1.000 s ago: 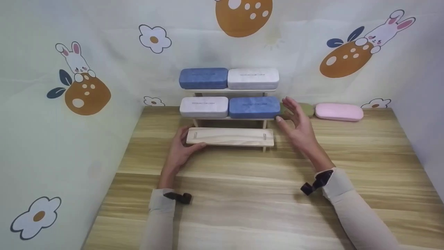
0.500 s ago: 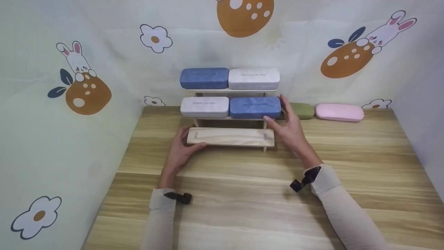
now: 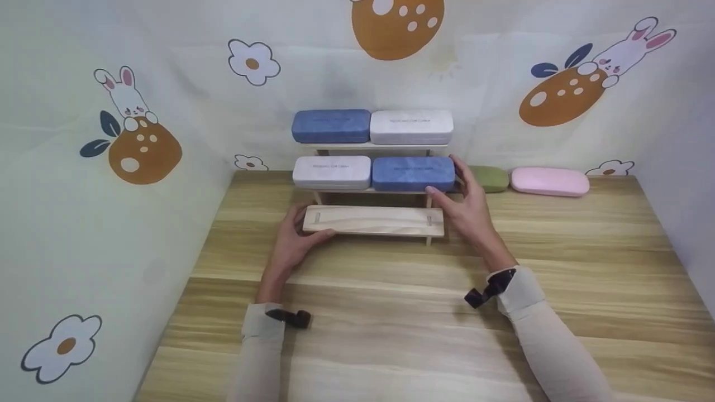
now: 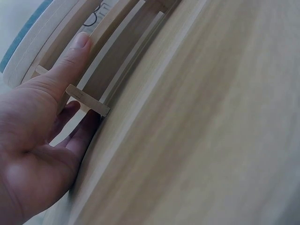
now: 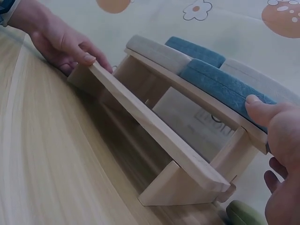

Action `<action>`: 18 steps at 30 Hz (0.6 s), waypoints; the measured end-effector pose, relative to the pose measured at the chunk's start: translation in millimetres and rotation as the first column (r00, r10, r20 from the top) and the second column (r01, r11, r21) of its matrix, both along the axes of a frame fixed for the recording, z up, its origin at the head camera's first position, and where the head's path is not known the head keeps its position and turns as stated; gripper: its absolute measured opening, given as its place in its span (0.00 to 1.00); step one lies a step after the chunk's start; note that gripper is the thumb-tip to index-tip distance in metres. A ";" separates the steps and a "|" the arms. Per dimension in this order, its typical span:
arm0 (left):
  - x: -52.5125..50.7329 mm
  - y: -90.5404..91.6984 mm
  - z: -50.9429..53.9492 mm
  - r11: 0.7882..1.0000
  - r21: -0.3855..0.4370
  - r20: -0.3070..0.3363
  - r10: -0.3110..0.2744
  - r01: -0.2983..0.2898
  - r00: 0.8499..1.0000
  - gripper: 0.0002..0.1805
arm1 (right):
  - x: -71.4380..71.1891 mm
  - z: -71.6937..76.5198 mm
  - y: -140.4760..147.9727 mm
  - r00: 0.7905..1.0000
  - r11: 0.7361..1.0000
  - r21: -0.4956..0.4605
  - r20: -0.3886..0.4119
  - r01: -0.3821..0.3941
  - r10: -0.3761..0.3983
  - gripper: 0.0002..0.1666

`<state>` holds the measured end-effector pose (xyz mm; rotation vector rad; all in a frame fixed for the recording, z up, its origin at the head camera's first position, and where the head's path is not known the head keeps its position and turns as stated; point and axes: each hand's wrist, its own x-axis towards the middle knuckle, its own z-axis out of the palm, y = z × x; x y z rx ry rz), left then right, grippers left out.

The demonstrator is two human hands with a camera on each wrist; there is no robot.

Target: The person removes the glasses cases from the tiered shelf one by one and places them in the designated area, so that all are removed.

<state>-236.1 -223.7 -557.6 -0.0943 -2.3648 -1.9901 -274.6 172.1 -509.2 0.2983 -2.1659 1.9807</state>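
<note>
A stepped wooden display rack (image 3: 374,220) stands against the back wall. My left hand (image 3: 290,240) grips the left end of its bare lowest shelf, thumb on the front edge and fingers behind, as the left wrist view shows. On the middle shelf, a white glasses case (image 3: 332,172) sits left of a blue glasses case (image 3: 413,173). My right hand (image 3: 473,215) holds the right end of that blue case, thumb on its front (image 5: 255,110) and fingers round the far side. The top shelf bears another blue glasses case (image 3: 330,126) and another white glasses case (image 3: 411,127).
To the right of the rack, a green glasses case (image 3: 490,179) lies on the wooden table (image 3: 391,324), partly behind my right hand. Beside it lies a pink glasses case (image 3: 550,182). A patterned cloth wall (image 3: 190,33) borders the table at the back and sides.
My right hand has moved left from beside the rack onto the right end of the middle shelf's blue glasses case. My left hand stays on the lowest shelf.
</note>
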 end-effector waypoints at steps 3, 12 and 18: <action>0.5 0.4 0.4 1.000 -0.007 0.003 0.003 -0.003 1.000 0.51 | 0.4 -0.3 2.1 1.000 1.000 0.012 -0.007 0.010 -0.010 0.54; 1.3 0.4 0.9 1.000 -0.017 0.025 0.005 -0.004 1.000 0.54 | 4.1 -0.6 10.5 0.999 0.997 0.060 -0.018 0.043 -0.042 0.48; 0.9 -0.9 -0.2 1.000 -0.025 0.010 -0.003 0.003 1.000 0.52 | 8.3 0.1 19.2 0.999 0.994 0.102 0.000 0.042 -0.043 0.51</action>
